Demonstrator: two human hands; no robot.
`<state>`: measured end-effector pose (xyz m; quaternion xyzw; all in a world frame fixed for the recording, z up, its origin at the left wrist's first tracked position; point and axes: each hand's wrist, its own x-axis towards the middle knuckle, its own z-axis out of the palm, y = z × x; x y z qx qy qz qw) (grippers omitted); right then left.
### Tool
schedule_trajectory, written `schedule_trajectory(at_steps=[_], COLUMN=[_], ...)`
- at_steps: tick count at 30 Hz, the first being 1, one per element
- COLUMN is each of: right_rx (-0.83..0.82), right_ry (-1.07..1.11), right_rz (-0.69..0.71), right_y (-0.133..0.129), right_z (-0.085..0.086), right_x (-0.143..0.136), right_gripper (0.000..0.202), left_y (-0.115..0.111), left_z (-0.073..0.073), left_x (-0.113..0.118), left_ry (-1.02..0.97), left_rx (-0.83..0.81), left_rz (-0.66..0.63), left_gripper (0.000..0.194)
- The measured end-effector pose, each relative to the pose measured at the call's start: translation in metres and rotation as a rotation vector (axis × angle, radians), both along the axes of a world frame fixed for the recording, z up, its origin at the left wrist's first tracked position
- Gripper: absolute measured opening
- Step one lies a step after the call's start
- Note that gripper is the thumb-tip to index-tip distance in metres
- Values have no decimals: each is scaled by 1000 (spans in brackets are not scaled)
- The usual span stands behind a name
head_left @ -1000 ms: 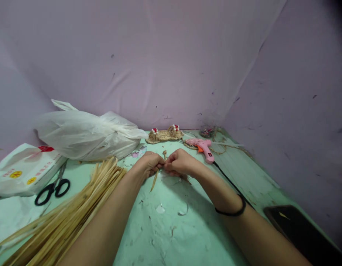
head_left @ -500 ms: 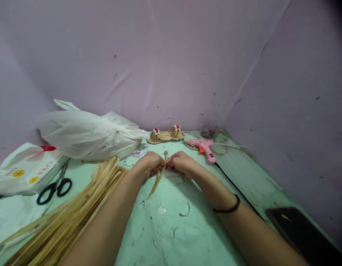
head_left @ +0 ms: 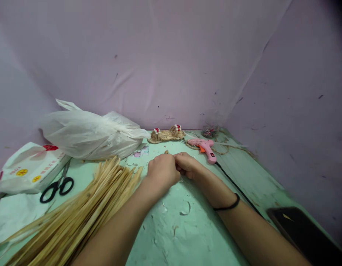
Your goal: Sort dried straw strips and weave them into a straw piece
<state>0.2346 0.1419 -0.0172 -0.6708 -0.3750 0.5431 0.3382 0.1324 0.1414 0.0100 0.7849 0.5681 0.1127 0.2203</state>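
Observation:
My left hand (head_left: 163, 170) is closed, its back turned up, and hides most of what lies beneath it. Touching it on the right is my right hand (head_left: 185, 164), fingers curled in a pinch. A small knotted tip of the straw strand (head_left: 166, 152) pokes out just beyond my left hand; the rest of the strand is hidden by the hands. Beside my left forearm lies a bundle of dry straw strips (head_left: 85, 201).
Behind the hands sit woven slippers (head_left: 167, 136) with red and white beads. A pink glue gun (head_left: 206, 147) with a black cord, black-handled scissors (head_left: 58, 187), a white plastic bag (head_left: 95, 135), a boxed packet (head_left: 35, 166) and a dark phone-like slab (head_left: 304, 232) lie around.
My left hand has moved right and rolled over, back up, covering the strand that hung between the hands. The right hand has shifted slightly right.

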Motion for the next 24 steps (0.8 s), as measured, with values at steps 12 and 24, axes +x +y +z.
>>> schedule_trajectory(at_steps=[12, 24], right_rx=[21, 261], right_ry=[99, -551], right_rz=[107, 300], right_y=[-2, -2], right_z=[8, 6], right_x=[4, 7], right_gripper=[10, 11], left_y=[30, 31], left_z=[1, -18], left_x=[-13, -3], left_ry=[-453, -342], left_rx=[-516, -547], left_rz=[255, 268], left_gripper=[12, 20])
